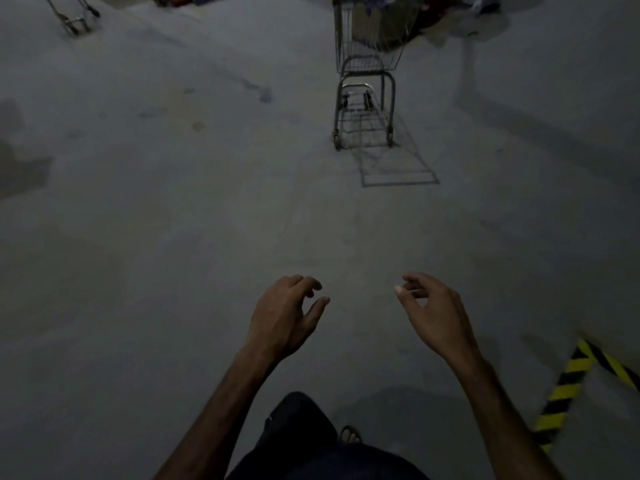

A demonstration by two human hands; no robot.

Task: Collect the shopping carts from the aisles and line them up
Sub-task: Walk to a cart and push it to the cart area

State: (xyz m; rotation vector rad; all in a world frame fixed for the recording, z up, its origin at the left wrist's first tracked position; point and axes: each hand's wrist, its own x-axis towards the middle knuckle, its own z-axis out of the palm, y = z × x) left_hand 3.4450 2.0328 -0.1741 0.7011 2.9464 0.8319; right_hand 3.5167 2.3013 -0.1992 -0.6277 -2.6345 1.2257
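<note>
Ahead: the shopping cart (367,74) stands at about 12 o'clock from the hands, a touch toward 1 o'clock, well apart from them, with bare floor (173,220) between.
Long axis: the cart runs roughly 6 to 12 o'clock; its rear wheels and lower rack face the person.
Nearer hand: the right hand (433,313), I judge, since the cart sits slightly to that side.
Hands: the left hand (287,317) and the right are both held out, fingers loosely curled, holding nothing.
Second cart: part of a frame (74,15) shows at 10 o'clock, far off.
Surface: dull grey concrete, stained in patches.
Room: dim; a yellow-and-black hazard stripe (568,393) lies at 4 o'clock; clutter sits beyond the cart.
</note>
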